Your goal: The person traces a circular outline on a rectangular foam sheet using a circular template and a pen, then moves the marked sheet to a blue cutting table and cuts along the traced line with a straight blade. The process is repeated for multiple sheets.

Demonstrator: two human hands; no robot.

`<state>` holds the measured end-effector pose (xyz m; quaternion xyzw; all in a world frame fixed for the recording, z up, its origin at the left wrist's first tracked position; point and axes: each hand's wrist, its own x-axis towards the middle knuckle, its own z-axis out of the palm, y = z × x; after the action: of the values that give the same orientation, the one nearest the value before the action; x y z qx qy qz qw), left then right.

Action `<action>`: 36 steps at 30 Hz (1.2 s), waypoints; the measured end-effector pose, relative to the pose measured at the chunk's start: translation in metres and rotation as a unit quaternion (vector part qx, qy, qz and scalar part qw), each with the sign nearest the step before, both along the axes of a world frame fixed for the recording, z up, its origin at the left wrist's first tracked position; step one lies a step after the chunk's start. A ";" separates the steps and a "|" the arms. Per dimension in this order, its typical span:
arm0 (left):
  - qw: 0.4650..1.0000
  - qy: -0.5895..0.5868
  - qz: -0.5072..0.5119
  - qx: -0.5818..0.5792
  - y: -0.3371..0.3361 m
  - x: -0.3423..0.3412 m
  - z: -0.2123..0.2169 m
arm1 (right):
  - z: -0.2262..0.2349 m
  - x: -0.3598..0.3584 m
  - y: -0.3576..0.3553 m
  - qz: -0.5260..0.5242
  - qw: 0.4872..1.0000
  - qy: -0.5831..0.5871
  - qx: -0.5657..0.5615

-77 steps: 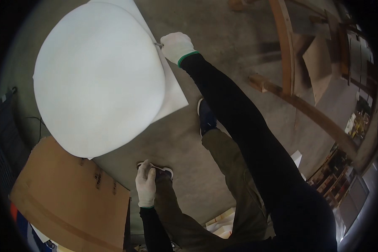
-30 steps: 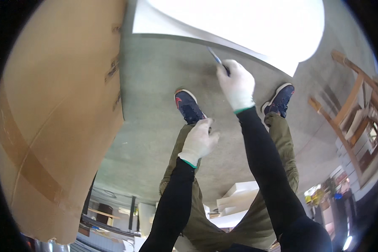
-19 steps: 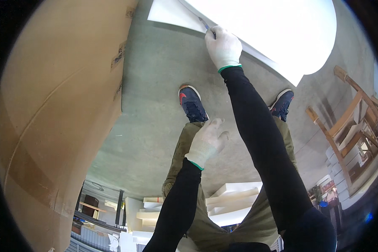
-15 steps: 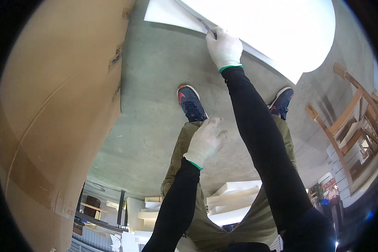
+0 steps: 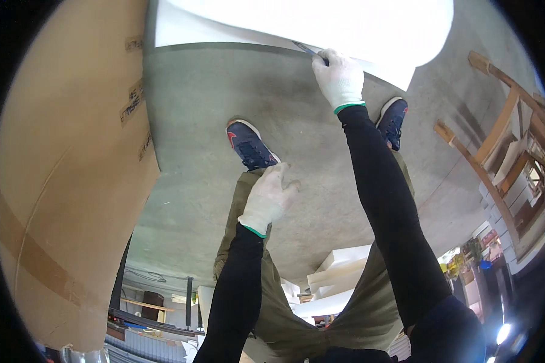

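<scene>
we are bent over the concrete floor (image 5: 236,91), cutting a large white foam sheet (image 5: 321,24) that lies flat ahead of our feet. our right hand (image 5: 340,77), in a white glove, is closed around a thin knife (image 5: 306,49), its blade at the sheet's near edge. our left hand (image 5: 270,196) hangs loosely curled above the left knee, holding nothing, near the left shoe (image 5: 249,144). a big cardboard panel (image 5: 60,181) lies to the left, a wooden frame (image 5: 496,139) to the right. to cut well, we judge, the blade should stay low and follow the edge in one steady pull, with the free hand and both shoes clear of the blade's path.
</scene>
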<state>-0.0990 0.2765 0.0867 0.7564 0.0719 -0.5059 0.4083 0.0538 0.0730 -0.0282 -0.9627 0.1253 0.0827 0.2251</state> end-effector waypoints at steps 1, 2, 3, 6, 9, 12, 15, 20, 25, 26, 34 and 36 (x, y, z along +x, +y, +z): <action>1.000 -0.005 -0.007 0.005 -0.004 0.001 0.001 | 0.000 -0.003 -0.011 -0.001 1.000 0.005 0.001; 1.000 0.001 -0.011 0.009 -0.008 -0.001 -0.001 | 0.001 -0.006 -0.021 -0.002 1.000 0.010 0.003; 1.000 0.005 -0.013 0.012 -0.011 -0.004 -0.003 | 0.001 -0.009 -0.032 -0.002 1.000 0.012 0.000; 0.999 0.030 -0.030 0.023 -0.025 -0.002 -0.006 | 0.001 -0.017 -0.067 -0.010 0.999 0.035 -0.014; 0.999 -0.001 -0.046 0.007 -0.032 -0.008 -0.012 | 0.004 -0.023 -0.102 -0.018 0.998 0.056 -0.024; 0.998 0.026 -0.055 0.014 -0.043 -0.010 -0.011 | -0.001 -0.030 -0.138 -0.029 0.998 0.045 -0.023; 0.998 0.032 -0.057 -0.006 -0.051 -0.020 -0.020 | 0.001 -0.031 -0.175 -0.035 0.997 0.059 -0.017; 0.996 0.076 -0.054 0.008 -0.064 -0.027 -0.027 | 0.001 -0.023 -0.222 -0.038 0.996 0.069 -0.035; 0.993 0.104 -0.050 0.013 -0.085 -0.024 -0.027 | -0.007 -0.008 -0.261 -0.054 0.996 0.060 -0.027; 0.993 0.107 -0.051 0.021 -0.086 -0.026 -0.029 | -0.004 -0.002 -0.267 -0.064 0.997 0.042 -0.012; 0.952 0.114 0.283 -0.013 -0.129 0.012 -0.020 | 0.013 0.032 -0.334 -0.080 0.995 -0.002 -0.061; 0.887 0.121 0.436 -0.097 -0.134 0.037 -0.037 | 0.037 0.025 -0.352 -0.131 0.989 -0.041 -0.061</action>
<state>-0.0625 0.1424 0.0496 0.5381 0.3934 -0.3696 0.6474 0.0789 -0.2787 0.0093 -0.9524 0.2459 0.0052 0.1800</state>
